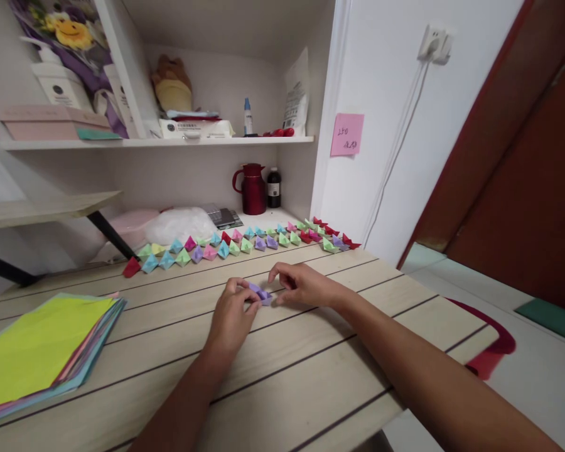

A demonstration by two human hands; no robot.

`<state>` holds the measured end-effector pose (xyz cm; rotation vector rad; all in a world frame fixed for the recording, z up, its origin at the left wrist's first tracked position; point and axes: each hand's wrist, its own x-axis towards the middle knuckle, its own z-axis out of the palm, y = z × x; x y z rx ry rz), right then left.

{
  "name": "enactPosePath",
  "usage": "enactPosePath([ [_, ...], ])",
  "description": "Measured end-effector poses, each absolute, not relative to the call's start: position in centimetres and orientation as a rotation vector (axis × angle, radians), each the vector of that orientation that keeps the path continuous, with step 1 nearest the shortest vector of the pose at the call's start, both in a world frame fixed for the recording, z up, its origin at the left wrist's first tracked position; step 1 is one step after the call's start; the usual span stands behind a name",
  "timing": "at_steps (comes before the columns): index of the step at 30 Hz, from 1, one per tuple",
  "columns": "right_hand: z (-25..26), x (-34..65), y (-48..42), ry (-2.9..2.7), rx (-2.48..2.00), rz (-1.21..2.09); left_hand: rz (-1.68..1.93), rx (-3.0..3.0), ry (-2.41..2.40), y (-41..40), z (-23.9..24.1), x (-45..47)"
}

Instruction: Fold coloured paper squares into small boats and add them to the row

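A small purple paper boat [262, 294] is at the middle of the striped wooden table [282, 364]. My left hand [233, 314] pinches its left end between thumb and fingers. Just to the right of the boat, my right hand [299, 285] curves with thumb and forefinger apart, and nothing shows between them. Beyond both hands stand rows of small folded paper boats [223, 250] in blue, green, pink, purple and red.
A stack of coloured paper [47, 345] lies at the left, yellow sheet on top. Behind the boats, a red jug [253, 189] and a dark bottle [274, 188] stand under a shelf [169, 143]. A black-legged raised board [47, 210] is at the left.
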<state>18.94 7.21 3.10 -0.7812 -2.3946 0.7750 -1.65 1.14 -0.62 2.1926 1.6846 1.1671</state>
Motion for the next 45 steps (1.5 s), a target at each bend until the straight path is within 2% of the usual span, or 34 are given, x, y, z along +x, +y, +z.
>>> enactPosePath([
  [10, 2.6, 18.0, 7.3, -2.458, -0.664, 0.596, 1.155, 2.161, 1.665, 1.1, -0.6, -1.5],
  [22, 2.7, 18.1, 7.4, -2.487, -0.637, 0.618, 1.414, 1.922, 1.759, 2.0, -1.1, -2.5],
  [36, 2.6, 17.8, 7.4, -2.483, -0.667, 0.595, 1.304, 1.964, 1.726, 1.7, -0.8, -2.3],
  [45, 2.2, 17.9, 7.5, -2.364, -0.708, 0.566, 1.394, 1.847, 1.764, 1.7, -1.0, -2.6],
])
